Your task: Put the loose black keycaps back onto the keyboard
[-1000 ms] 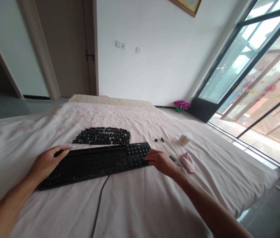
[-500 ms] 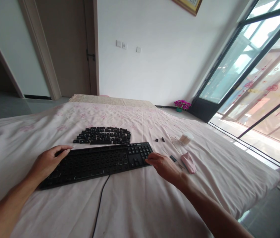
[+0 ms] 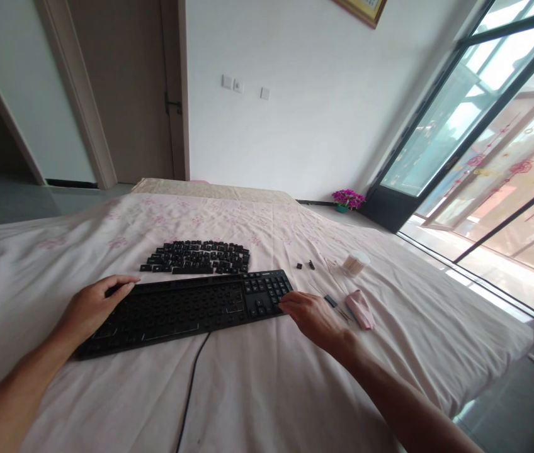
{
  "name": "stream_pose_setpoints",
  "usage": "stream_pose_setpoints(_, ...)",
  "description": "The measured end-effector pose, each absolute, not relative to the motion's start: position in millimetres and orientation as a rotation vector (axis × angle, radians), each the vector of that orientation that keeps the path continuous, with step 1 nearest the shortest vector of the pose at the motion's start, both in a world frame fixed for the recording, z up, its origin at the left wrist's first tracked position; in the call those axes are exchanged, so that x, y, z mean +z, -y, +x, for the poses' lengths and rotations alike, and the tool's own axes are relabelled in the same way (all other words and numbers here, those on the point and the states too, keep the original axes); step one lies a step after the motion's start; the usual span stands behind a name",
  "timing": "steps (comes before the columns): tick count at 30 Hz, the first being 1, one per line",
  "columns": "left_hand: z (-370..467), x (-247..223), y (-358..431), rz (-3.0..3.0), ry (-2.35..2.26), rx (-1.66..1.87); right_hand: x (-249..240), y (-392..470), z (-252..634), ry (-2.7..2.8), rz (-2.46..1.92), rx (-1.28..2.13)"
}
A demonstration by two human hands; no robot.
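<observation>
A black keyboard (image 3: 177, 309) lies slanted on the bed, its main key area stripped of caps and its number pad still capped. My left hand (image 3: 99, 305) is closed on the keyboard's far left edge, thumb and fingers at the rim. At the right end, beside the number pad, my right hand (image 3: 305, 314) has its fingers bent around the keyboard's edge; the fingertips are partly hidden. Just beyond the keyboard, loose black keycaps (image 3: 198, 257) are laid out in rows. Two small black pieces (image 3: 311, 265) lie apart from them, to the right.
A clear tub of cotton swabs (image 3: 356, 263), a pink cloth (image 3: 360, 308) and a small dark green-black piece (image 3: 330, 301) lie right of the keyboard. The keyboard's cable (image 3: 190, 384) runs toward me over the wrinkled bedsheet (image 3: 267, 396). Pink flowers (image 3: 348, 199) stand beyond the bed.
Almost nothing differs. Both hands stay at the keyboard's ends, with only a very slight shift of the view.
</observation>
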State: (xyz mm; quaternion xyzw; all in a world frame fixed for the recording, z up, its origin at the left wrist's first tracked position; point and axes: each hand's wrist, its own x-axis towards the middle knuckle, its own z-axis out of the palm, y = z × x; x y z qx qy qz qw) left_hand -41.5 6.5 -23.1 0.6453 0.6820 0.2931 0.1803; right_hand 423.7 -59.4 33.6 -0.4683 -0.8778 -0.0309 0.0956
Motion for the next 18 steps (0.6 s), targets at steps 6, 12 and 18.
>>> stream_pose_setpoints(6, -40.3, -21.5, -5.2, 1.796, -1.940, 0.808, 30.1, 61.4, 422.6, 2.640, -1.431, -0.190)
stream_pose_setpoints(12, -40.9, -22.2, -4.8, 1.791, -1.939, 0.803, 35.0, 60.5, 421.7, 2.622, -1.431, -0.139)
stream_pose_setpoints(18, -41.1, -21.8, -5.7, 1.806, -1.935, 0.795, 40.2, 54.9, 428.7, 2.611, -1.451, -0.025)
